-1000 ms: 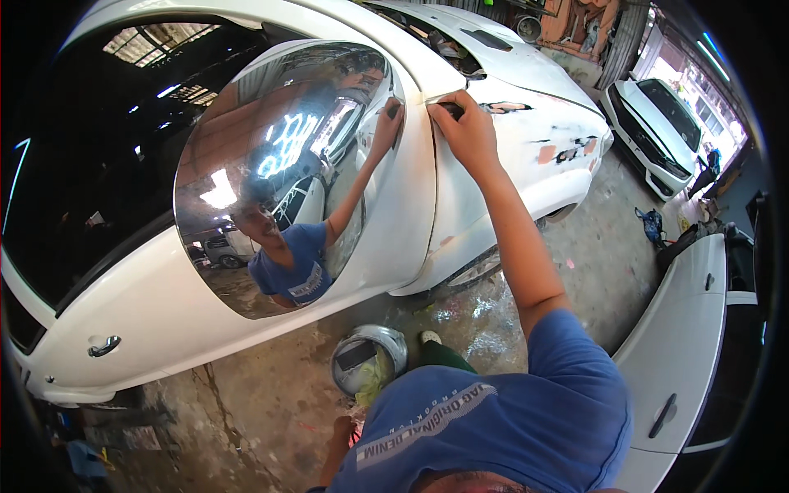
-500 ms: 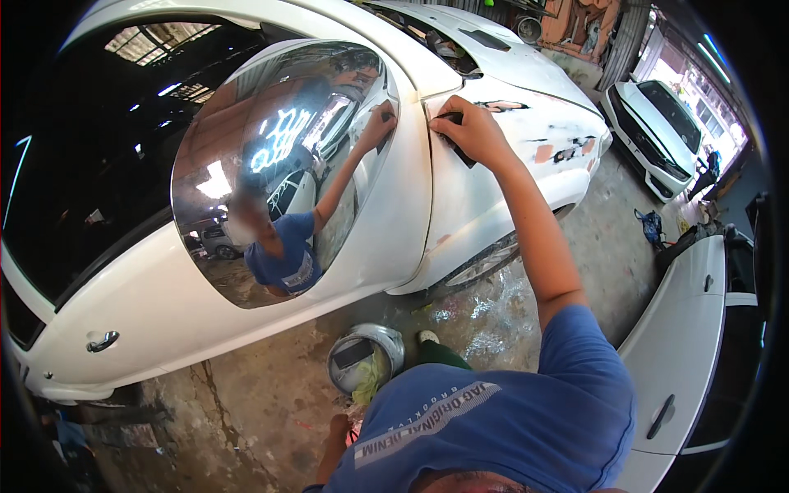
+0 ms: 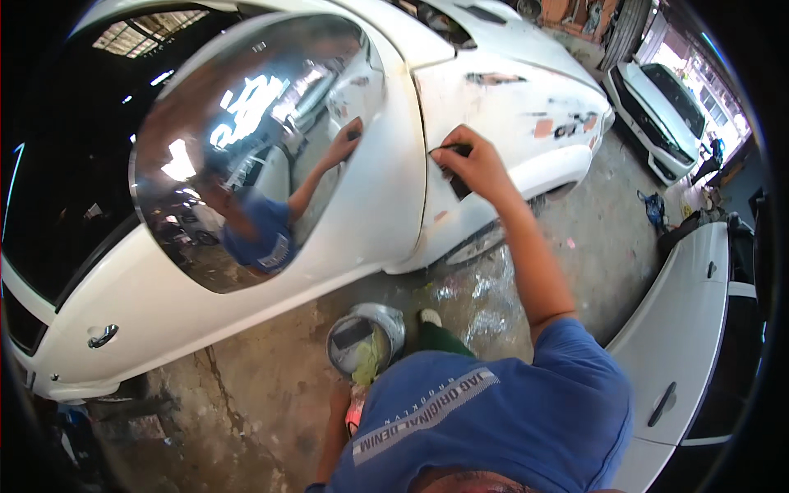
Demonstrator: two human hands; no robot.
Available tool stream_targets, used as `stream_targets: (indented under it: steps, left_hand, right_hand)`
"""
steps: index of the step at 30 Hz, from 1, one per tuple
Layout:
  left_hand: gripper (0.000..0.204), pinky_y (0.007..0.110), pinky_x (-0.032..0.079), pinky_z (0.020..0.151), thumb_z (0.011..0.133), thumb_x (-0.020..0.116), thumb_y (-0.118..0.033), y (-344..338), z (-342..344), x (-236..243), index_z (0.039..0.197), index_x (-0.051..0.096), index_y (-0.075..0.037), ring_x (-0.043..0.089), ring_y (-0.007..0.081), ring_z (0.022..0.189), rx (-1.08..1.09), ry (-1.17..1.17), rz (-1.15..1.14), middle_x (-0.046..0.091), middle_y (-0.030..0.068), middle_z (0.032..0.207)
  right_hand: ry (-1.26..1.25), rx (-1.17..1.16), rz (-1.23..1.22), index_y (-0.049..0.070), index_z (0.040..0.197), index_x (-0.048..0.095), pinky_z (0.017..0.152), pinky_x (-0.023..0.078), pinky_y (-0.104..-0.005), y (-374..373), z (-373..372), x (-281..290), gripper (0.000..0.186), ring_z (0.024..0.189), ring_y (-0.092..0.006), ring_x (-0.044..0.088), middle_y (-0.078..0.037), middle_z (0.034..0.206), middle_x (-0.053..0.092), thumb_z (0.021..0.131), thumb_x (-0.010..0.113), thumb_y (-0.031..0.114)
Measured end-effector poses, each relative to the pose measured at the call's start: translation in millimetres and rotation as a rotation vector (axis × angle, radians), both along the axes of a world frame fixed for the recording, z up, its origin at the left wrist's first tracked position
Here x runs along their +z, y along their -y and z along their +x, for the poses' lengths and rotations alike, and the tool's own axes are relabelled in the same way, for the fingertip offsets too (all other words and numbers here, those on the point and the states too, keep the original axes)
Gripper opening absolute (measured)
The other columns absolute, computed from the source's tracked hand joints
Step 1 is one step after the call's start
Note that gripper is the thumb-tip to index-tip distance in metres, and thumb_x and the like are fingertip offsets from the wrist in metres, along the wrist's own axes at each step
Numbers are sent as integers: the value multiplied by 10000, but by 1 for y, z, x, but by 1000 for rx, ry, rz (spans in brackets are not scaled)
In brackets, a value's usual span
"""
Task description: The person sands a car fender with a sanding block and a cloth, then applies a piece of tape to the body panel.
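Note:
My right hand (image 3: 472, 164) pinches a black sheet, apparently sandpaper (image 3: 460, 187), against the white fender (image 3: 485, 115), just forward of the door seam. Its thumb and fingers are closed on the upper part of the sheet, and a dark corner shows below them. Low beside my body, my left hand (image 3: 339, 401) hangs near a bucket (image 3: 396, 329). A pink-red thing (image 3: 355, 413) shows beside that hand; its fingers are too hidden to read. The bucket holds a dark rectangular block (image 3: 353, 331) and a pale green cloth or bag (image 3: 370, 357).
A big shiny, mirror-like oval (image 3: 255, 164) stands out from the white car's door (image 3: 362, 222), reflecting me. The fender has bare and orange patches (image 3: 544, 128). A grey-white car (image 3: 690, 345) stands at right, another white car (image 3: 657, 119) far right, near a person (image 3: 709, 160).
My right hand has slid down the fender with the black sandpaper, toward me. The view has shifted slightly, so the shiny oval appears further left. My left hand is still by the bucket.

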State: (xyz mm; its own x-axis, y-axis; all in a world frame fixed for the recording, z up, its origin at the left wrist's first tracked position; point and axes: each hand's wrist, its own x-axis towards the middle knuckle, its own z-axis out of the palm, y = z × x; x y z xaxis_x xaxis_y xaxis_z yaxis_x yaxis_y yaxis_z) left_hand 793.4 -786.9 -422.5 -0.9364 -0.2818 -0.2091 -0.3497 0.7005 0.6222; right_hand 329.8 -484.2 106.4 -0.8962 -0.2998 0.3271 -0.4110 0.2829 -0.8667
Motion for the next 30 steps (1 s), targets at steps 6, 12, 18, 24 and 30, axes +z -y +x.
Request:
stream_targets:
  steps: [6, 12, 18, 24, 30]
  left_hand:
    - [435, 367, 532, 848, 956, 671, -227, -48, -135, 182, 1322, 600, -4, 632, 236, 1013, 36, -194, 366, 647, 151, 1132]
    - [600, 360, 526, 879, 896, 768, -215, -80, -179, 246, 1394, 509, -4, 593, 260, 1111, -9, -313, 354, 594, 139, 1200]
    - [594, 394, 547, 892, 1016, 566, -424, -54, -171, 163, 1442, 438, -31, 589, 258, 1150, -63, 158, 806, 568, 141, 1320]
    - [584, 430, 558, 876, 1073, 379, -522, -82, -170, 184, 1418, 485, -63, 616, 260, 1129, 96, 167, 1201, 577, 111, 1357]
    - [414, 393, 591, 746, 1025, 472, -321, -68, -173, 170, 1283, 549, -6, 674, 263, 989, 390, 82, 1176, 649, 140, 1203]
  right_hand:
    - [726, 219, -313, 39, 1064, 606, 720, 539, -309, 64, 99, -192, 183, 792, -160, 678, -102, 912, 705, 943, 672, 159]
    - [1266, 33, -709, 73, 1144, 550, 704, 573, -373, 91, 134, -267, 237, 843, -216, 674, -120, 934, 682, 914, 589, 32]
    - [1299, -82, -710, 102, 1190, 568, 705, 556, -374, 86, 165, -311, 297, 866, -197, 655, -73, 1011, 650, 917, 611, -9]
    - [1170, -103, -626, 104, 1182, 573, 676, 507, -342, 87, 182, -345, 282, 861, -172, 636, -61, 1032, 637, 927, 618, -9]
    - [911, 160, -309, 72, 1186, 581, 825, 526, -388, 83, 184, -377, 351, 982, -221, 635, -108, 1123, 631, 877, 731, 138]
